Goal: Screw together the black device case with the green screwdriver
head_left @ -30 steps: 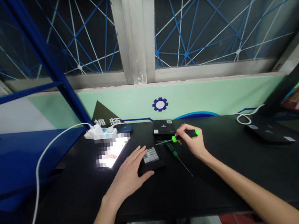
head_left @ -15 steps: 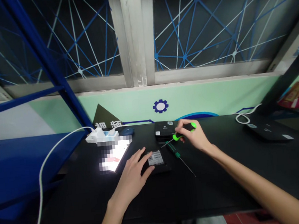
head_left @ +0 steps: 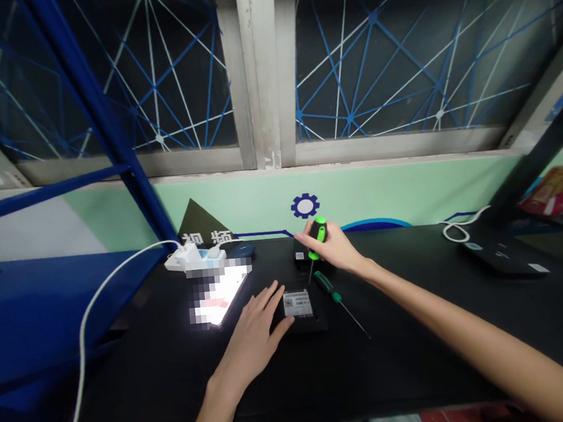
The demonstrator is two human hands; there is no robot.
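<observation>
Grips a black-and-green screwdriver (head_left: 317, 239) in the closed right hand (head_left: 331, 242), with the tip down at the one o'clock edge of a labelled black device (head_left: 302, 309) on the black table (head_left: 423, 363). Rests the left hand (head_left: 258, 325), unclenched with fingers spread, over the device's nine o'clock side. Includes, around the device, a green screwdriver (head_left: 337, 297) at three o'clock, a black box (head_left: 302, 261) at twelve and a lit phone (head_left: 225, 293) at ten.

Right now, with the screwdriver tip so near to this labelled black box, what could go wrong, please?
The black-and-green screwdriver in the right hand has its tip near the far edge of the black box; a slip might scratch the label or jab the left hand, which lies beside it. The second screwdriver, green-handled, lies loose close to the right hand, so a careless sweep could knock it.
</observation>
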